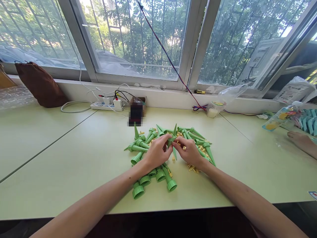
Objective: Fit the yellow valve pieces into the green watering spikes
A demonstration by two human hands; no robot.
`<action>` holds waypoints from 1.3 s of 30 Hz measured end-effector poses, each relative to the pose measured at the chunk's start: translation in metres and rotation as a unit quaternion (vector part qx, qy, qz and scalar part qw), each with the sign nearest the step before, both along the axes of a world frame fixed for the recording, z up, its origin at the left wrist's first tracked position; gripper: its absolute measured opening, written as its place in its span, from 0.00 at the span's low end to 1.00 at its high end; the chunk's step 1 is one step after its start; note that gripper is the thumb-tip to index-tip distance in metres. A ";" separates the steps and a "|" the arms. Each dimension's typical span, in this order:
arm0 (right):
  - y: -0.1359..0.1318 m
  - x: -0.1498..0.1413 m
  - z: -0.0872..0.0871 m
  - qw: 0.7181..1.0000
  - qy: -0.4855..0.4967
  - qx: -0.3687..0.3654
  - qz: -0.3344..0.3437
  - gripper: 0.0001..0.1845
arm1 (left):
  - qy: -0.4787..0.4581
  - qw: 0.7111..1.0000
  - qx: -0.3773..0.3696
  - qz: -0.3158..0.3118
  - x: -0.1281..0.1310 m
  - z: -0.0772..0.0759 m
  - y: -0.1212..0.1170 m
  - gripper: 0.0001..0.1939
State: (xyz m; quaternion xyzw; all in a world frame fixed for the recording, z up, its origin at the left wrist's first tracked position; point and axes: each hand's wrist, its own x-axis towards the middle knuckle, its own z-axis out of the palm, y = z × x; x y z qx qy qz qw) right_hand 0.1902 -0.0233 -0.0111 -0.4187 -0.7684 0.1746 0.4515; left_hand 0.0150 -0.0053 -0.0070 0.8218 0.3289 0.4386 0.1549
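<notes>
A green plastic plant watering spike (170, 140) is held over the pile by my left hand (158, 150), thumb and fingers closed round its collar. My right hand (190, 152) meets it from the other side, its thumb and fingertips pinched together against the spike; whatever small piece sits between them is hidden. Around and under both hands lie several more green spikes (170, 183) with ribbed, open caps, pointing many ways. Small yellow plastic pieces (193, 169) are scattered among them, mostly beneath my right hand.
A blurred dark box (136, 114) stands behind the pile, beside a white power strip (106, 105) with cables. A brown bag (41, 84) leans at the back left. To the right are a clear plastic bag (223, 99), a bottle (281, 117) and another person's hand (300, 142).
</notes>
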 end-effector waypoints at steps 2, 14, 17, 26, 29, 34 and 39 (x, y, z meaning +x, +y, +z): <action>0.000 0.000 0.000 1.000 0.001 -0.003 0.001 0.15 | 0.000 1.000 0.001 0.000 0.000 0.000 0.000 0.08; 0.001 0.001 -0.002 1.000 -0.002 0.003 0.000 0.14 | 0.002 1.000 -0.006 0.000 0.000 0.000 0.001 0.08; 0.001 0.001 -0.002 1.000 -0.003 0.005 0.000 0.15 | 0.003 1.000 -0.006 -0.001 0.000 0.001 0.000 0.08; 0.001 0.000 -0.001 1.000 -0.012 -0.002 0.003 0.14 | 0.014 1.000 -0.011 0.003 0.000 0.001 0.000 0.08; 0.002 0.000 -0.002 1.000 -0.017 -0.003 0.005 0.13 | 0.018 1.000 -0.013 0.004 0.000 0.001 0.000 0.09; 0.003 0.001 -0.003 1.000 -0.017 -0.001 0.008 0.14 | 0.017 1.000 -0.012 0.004 0.000 0.000 0.000 0.09; 0.002 0.001 -0.002 1.000 -0.013 0.003 0.011 0.13 | 0.012 1.000 0.001 -0.001 -0.001 -0.001 0.001 0.10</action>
